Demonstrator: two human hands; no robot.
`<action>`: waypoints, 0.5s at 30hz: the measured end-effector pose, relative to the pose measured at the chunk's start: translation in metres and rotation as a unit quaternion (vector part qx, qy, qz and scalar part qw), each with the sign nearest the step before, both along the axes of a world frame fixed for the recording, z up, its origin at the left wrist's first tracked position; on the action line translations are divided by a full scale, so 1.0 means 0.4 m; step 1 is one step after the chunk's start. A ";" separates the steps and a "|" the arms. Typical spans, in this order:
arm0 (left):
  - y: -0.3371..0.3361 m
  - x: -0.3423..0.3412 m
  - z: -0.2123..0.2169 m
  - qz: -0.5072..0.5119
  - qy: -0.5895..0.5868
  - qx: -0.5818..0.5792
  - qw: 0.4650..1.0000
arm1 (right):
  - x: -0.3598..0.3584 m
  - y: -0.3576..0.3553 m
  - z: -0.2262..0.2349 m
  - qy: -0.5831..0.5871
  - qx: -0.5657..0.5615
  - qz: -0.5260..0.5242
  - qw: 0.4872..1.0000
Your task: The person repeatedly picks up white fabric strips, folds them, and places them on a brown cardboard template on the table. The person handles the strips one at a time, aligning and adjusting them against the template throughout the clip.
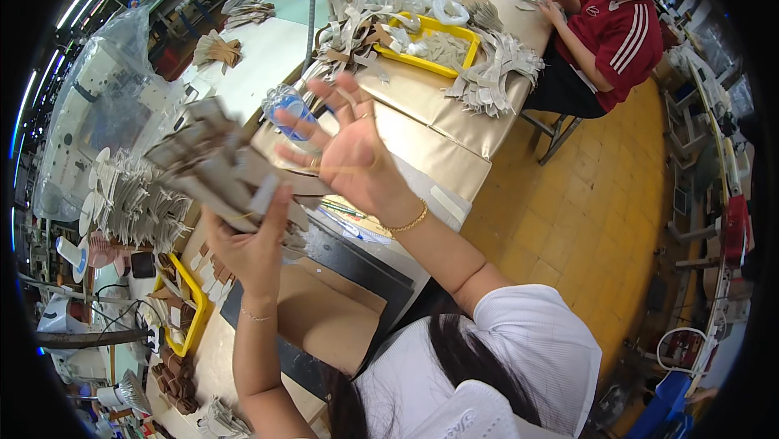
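Left hand (253, 248) raised at frame centre-left, gripped a stack of grey cut pieces (217, 165), right hand (350, 155) lifted beside it, fingers spread open, yellow tray (439, 30) on the surface (422, 110) behind.

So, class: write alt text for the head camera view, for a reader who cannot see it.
A person's left hand grips a bundle of grey-brown cut pieces raised above a worktable, while the right hand is open beside it. Behind, a yellow tray sits among similar pieces, and a co-worker in a red shirt sits working.

Two yellow trays (445, 31) (193, 309), two raised hands (251, 248) (353, 155), one seated co-worker (604, 37), one wrapped sewing machine (101, 106)
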State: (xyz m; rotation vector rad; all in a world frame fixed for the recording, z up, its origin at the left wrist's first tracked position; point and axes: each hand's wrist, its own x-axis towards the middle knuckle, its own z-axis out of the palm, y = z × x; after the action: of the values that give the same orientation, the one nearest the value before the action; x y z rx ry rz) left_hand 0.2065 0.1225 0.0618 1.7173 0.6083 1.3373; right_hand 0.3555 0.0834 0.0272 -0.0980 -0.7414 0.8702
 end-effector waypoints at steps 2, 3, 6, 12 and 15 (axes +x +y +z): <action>-0.003 0.000 -0.004 -0.054 0.061 -0.049 0.995 | -0.016 -0.006 -0.014 -0.096 -0.050 -0.004 0.994; 0.010 0.005 -0.021 -0.096 0.049 -0.078 0.991 | 0.004 -0.015 -0.023 -0.141 -0.089 0.004 0.986; 0.023 -0.001 -0.018 -0.227 0.235 -0.148 0.933 | 0.086 -0.036 -0.061 -0.308 -0.145 -0.032 0.940; 0.020 0.033 -0.065 -0.381 0.482 -0.047 0.787 | 0.152 -0.117 0.015 -0.550 -0.200 0.041 0.810; 0.012 0.045 -0.070 -0.366 0.419 -0.081 0.827 | 0.124 -0.123 0.052 -0.776 -0.117 -0.063 0.616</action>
State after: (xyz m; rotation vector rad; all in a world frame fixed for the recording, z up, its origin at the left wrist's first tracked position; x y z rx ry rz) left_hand 0.2243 0.1272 0.0337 2.0457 0.4156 -0.0509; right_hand 0.4049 0.0342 0.0478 -1.2662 -2.2058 0.5555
